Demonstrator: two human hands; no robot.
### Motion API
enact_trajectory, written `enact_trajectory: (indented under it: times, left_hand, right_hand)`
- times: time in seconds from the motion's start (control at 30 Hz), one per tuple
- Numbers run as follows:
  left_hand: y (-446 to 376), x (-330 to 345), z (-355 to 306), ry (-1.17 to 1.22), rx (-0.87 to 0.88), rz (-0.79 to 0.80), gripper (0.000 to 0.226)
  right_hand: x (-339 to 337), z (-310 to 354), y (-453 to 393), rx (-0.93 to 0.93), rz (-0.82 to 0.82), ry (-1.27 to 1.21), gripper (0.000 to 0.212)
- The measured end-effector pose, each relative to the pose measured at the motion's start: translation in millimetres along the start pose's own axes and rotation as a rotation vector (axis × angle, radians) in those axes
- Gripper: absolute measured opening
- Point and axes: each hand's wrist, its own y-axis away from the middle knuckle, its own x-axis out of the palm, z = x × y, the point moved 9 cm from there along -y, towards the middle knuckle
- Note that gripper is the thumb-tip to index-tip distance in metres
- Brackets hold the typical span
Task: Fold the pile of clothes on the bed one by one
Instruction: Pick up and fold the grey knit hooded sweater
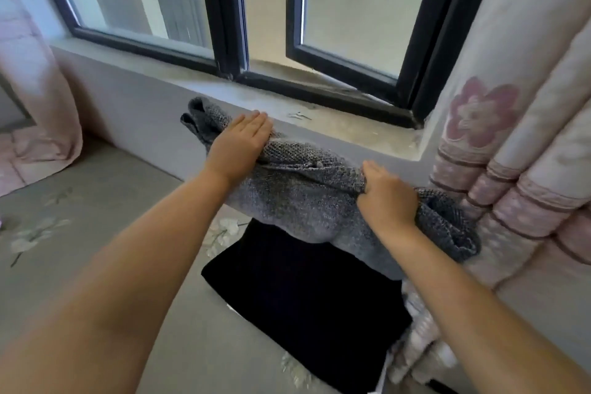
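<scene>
The person holds a gray knit sweater (307, 189) up in the air, just in front of the window sill (335, 125) and above the bed (96, 201). The left hand (238, 147) lies on it with flat, straight fingers, and the right hand (383, 192) curls its fingers around a bunch of cloth, likely to stretch it out for folding. Below the sweater lies a dark folded cloth (303, 297).

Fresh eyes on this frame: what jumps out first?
The grey knitted garment held up mid-frame: the left hand lies flat on its upper left part, the right hand grips a bunch of it further right. Below it a dark folded garment lies on the grey flowered bed sheet. Behind, a black-framed window stands partly open, with a pink flowered curtain at right.
</scene>
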Motion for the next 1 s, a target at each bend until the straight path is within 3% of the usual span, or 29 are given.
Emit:
enact_trajectory:
  times: [0.07,0.1,0.17,0.2,0.27,0.33,0.37,0.57,0.8,0.9,1.0]
  left_hand:
    - [3.7,30.4,5.3,0.014,0.077,-0.113,0.044]
    - [13.5,53.5,4.4,0.023,0.102,-0.114,0.045]
    - [43.4,127.5,-0.4,0.059,0.125,0.156,0.049]
    - [67.0,175.0,-0.3,0.068,0.111,0.394,0.052]
    - [127.4,258.2,-3.7,0.090,0.060,0.782,0.061]
    - [183.7,307.8,-21.2,0.150,0.022,1.044,0.071]
    - [203.4,321.6,-30.2,0.182,0.000,1.106,0.074]
    - [218.1,339.1,-32.2,0.219,-0.107,1.008,0.079]
    - [223.9,306.0,-34.5,0.156,-0.166,1.042,0.077]
    - [229.4,260.8,-30.6,0.198,-0.307,0.976,0.062]
    - [240.4,217.3,-23.8,0.250,-0.517,0.845,0.048]
  right_hand:
    - [30.8,5.6,1.8,-0.053,-0.038,0.030,0.058]
    - [52.6,11.5,12.0,-0.109,-0.061,0.046,0.063]
    - [107.5,18.5,41.3,-0.154,-0.015,0.079,0.060]
    - [144.0,20.2,58.9,-0.160,0.103,0.110,0.061]
    - [226.2,15.5,95.1,-0.098,0.494,0.130,0.065]
    - [290.5,2.5,135.1,-0.064,0.773,0.187,0.063]
    - [309.2,0.1,146.8,-0.060,0.813,0.215,0.064]
    - [337.3,-5.0,158.5,-0.059,0.683,0.293,0.073]
    - [331.4,5.6,171.7,-0.109,0.867,0.349,0.102]
    - [308.0,21.5,173.4,-0.216,0.929,0.304,0.090]
    - [284.5,52.6,160.0,-0.376,0.848,0.213,0.067]
